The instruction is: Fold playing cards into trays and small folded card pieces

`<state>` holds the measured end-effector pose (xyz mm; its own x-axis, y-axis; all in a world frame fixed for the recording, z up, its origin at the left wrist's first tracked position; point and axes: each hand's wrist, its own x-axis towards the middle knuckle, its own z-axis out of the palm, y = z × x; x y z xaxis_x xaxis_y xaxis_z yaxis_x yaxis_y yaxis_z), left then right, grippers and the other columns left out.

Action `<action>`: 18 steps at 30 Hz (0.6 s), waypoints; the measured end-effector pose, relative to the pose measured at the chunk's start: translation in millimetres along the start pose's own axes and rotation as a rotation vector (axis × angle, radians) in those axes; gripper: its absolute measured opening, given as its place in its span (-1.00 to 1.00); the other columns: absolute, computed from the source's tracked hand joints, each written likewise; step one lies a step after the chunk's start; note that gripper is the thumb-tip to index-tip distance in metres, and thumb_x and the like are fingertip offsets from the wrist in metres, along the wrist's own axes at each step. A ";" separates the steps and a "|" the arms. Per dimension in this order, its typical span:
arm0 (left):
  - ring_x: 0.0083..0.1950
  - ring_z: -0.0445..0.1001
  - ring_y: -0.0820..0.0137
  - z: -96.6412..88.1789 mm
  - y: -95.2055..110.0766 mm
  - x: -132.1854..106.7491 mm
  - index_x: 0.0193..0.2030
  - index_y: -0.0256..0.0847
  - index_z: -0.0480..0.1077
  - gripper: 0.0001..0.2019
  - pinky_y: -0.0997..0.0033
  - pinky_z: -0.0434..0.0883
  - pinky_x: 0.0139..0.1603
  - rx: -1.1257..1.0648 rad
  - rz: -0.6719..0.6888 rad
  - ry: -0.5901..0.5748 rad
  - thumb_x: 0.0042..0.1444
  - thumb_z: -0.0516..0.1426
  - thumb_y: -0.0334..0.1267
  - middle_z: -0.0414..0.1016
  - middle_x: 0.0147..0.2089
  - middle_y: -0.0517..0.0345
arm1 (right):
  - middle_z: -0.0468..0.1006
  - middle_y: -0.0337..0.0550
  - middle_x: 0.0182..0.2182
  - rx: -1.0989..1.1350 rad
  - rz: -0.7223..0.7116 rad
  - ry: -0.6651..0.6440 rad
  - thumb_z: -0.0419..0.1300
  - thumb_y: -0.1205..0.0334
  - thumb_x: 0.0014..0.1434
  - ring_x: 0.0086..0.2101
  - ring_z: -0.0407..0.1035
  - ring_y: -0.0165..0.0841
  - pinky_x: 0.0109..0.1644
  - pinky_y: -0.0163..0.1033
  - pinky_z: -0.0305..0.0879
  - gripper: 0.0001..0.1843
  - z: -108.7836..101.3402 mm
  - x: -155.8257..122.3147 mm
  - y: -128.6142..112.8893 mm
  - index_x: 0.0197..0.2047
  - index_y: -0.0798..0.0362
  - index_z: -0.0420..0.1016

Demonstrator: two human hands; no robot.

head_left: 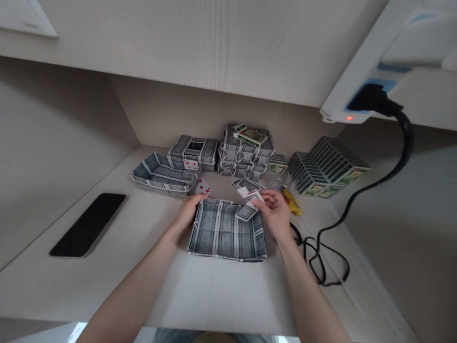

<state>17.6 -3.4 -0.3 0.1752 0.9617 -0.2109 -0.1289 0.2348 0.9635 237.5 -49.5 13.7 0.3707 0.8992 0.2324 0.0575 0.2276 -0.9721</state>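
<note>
A shallow open tray made of grey-backed playing cards (224,236) lies on the desk before me. My left hand (188,209) is closed on its far left corner. Above its far right corner, my right hand (274,209) pinches folded playing cards (253,196), which show white edges and a bit of red. A grey-backed card (246,212) tilts over the tray's far wall, just below those fingers; whether it is attached cannot be seen. Loose cards (246,184) lie behind the tray, and a red-suited card (203,186) rests face up near my left hand.
Behind are another card tray (160,174), a card box with a square opening (194,148) and stacked card boxes (246,147) topped by a green card pack (252,136). Card packs (323,164), a yellow object (292,202) and black cable (321,238) are right; a phone (87,226) lies left.
</note>
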 end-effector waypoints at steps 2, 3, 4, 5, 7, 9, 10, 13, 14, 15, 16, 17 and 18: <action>-0.39 0.47 0.29 -1.1 1.8 1.4 -0.40 -0.29 0.49 -0.69 0.39 0.34 -0.37 0.051 0.038 -0.038 -0.15 0.11 -0.08 0.53 -0.46 0.09 | 0.46 -0.22 -0.46 -0.039 0.006 -0.049 0.34 0.17 -0.30 -0.44 0.35 -0.40 -0.36 -0.29 0.28 -0.61 3.0 -2.6 -1.3 -0.35 0.07 0.36; -0.36 0.47 0.29 -1.6 2.8 2.1 -0.41 -0.27 0.50 -0.71 0.39 0.34 -0.34 0.083 0.060 -0.047 -0.15 0.11 -0.09 0.53 -0.44 0.09 | 0.46 -0.22 -0.47 -0.056 0.009 -0.064 0.34 0.18 -0.31 -0.46 0.34 -0.40 -0.38 -0.30 0.27 -0.64 3.5 -3.5 -1.7 -0.38 0.08 0.38; -0.33 0.46 0.28 -2.2 3.8 2.8 -0.42 -0.26 0.50 -0.73 0.39 0.34 -0.32 0.116 0.079 -0.047 -0.15 0.12 -0.10 0.53 -0.43 0.09 | 0.45 -0.23 -0.50 -0.069 0.013 -0.076 0.35 0.18 -0.32 -0.48 0.33 -0.41 -0.41 -0.31 0.26 -0.67 3.6 -4.3 -1.8 -0.42 0.08 0.39; -0.31 0.46 0.28 -2.5 4.7 3.2 -0.42 -0.25 0.51 -0.73 0.39 0.33 -0.30 0.141 0.088 -0.053 -0.15 0.12 -0.11 0.54 -0.41 0.08 | 0.44 -0.25 -0.52 -0.076 0.016 -0.084 0.35 0.19 -0.32 -0.52 0.31 -0.43 -0.46 -0.33 0.23 -0.69 3.2 -4.8 -1.8 -0.46 0.09 0.40; -0.28 0.46 0.27 -2.7 6.3 3.0 -0.41 -0.25 0.51 -0.73 0.38 0.33 -0.28 0.159 0.085 -0.095 -0.13 0.11 -0.11 0.54 -0.39 0.07 | 0.41 -0.29 -0.58 -0.071 0.019 -0.094 0.35 0.19 -0.32 -0.59 0.25 -0.48 -0.54 -0.37 0.17 -0.73 2.0 -5.3 -1.5 -0.52 0.10 0.40; -0.27 0.45 0.26 -2.2 7.6 1.5 -0.38 -0.25 0.51 -0.72 0.36 0.33 -0.26 0.143 0.087 -0.150 -0.12 0.10 -0.11 0.54 -0.36 0.06 | 0.36 -0.34 -0.65 -0.039 0.032 -0.086 0.33 0.18 -0.27 -0.67 0.17 -0.54 -0.64 -0.41 0.07 -0.76 1.0 -5.6 -1.1 -0.53 0.10 0.38; -0.26 0.45 0.25 -2.1 8.2 0.3 -0.36 -0.24 0.51 -0.72 0.35 0.33 -0.25 0.133 0.085 -0.179 -0.12 0.10 -0.11 0.54 -0.35 0.05 | 0.32 -0.38 -0.69 -0.011 0.044 -0.073 0.31 0.16 -0.23 -0.72 0.12 -0.56 -0.68 -0.42 0.02 -0.76 0.6 -5.6 -1.1 -0.52 0.10 0.37; -0.22 0.45 0.22 -2.8 10.7 -3.3 -0.32 -0.22 0.51 -0.72 0.32 0.33 -0.21 0.122 0.056 -0.276 -0.16 0.13 -0.15 0.54 -0.30 0.05 | 0.25 -0.46 -0.77 0.118 0.091 -0.046 0.22 0.09 -0.10 -0.79 0.12 -0.54 -0.72 -0.42 0.04 -0.76 0.7 -5.8 -1.6 -0.41 0.06 0.32; -0.21 0.45 0.22 -3.5 11.8 -4.1 -0.30 -0.22 0.51 -0.72 0.31 0.33 -0.19 0.127 0.037 -0.312 -0.18 0.14 -0.16 0.53 -0.29 0.05 | 0.29 -0.44 -0.76 0.165 0.101 -0.053 0.20 0.07 -0.07 -0.75 0.21 -0.50 -0.68 -0.40 0.13 -0.75 1.0 -5.8 -1.8 -0.38 0.04 0.30; -0.19 0.44 0.21 -4.3 12.8 -4.7 -0.28 -0.21 0.50 -0.71 0.29 0.33 -0.16 0.134 0.019 -0.344 -0.19 0.15 -0.18 0.53 -0.27 0.06 | 0.36 -0.40 -0.71 0.206 0.105 -0.066 0.17 0.04 -0.04 -0.68 0.31 -0.45 -0.60 -0.35 0.24 -0.74 1.3 -5.7 -1.8 -0.35 0.03 0.28; -0.18 0.44 0.20 -5.1 13.5 -4.9 -0.27 -0.21 0.50 -0.70 0.28 0.32 -0.14 0.140 0.007 -0.368 -0.20 0.15 -0.19 0.53 -0.26 0.06 | 0.44 -0.33 -0.63 0.234 0.101 -0.079 0.15 0.01 -0.02 -0.58 0.39 -0.39 -0.51 -0.28 0.32 -0.72 1.7 -5.5 -1.6 -0.34 0.02 0.28; -0.17 0.44 0.20 -5.8 13.8 -4.7 -0.26 -0.21 0.50 -0.69 0.26 0.31 -0.12 0.145 0.001 -0.381 -0.20 0.15 -0.19 0.53 -0.26 0.07 | 0.50 -0.24 -0.53 0.248 0.090 -0.089 0.11 -0.02 -0.01 -0.47 0.44 -0.35 -0.40 -0.22 0.36 -0.71 2.0 -5.3 -1.0 -0.34 0.03 0.29; -0.16 0.44 0.19 -6.3 13.6 -4.2 -0.26 -0.22 0.50 -0.69 0.25 0.31 -0.10 0.149 -0.001 -0.388 -0.20 0.15 -0.19 0.53 -0.26 0.07 | 0.53 -0.16 -0.42 0.247 0.075 -0.091 0.09 -0.05 0.01 -0.36 0.44 -0.32 -0.32 -0.18 0.36 -0.70 2.4 -5.0 -0.1 -0.36 0.04 0.31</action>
<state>9.0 -3.3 12.6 0.5335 0.8302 -0.1618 0.0090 0.1857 0.9826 233.3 -53.2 12.7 0.2802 0.9442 0.1730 -0.1986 0.2333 -0.9519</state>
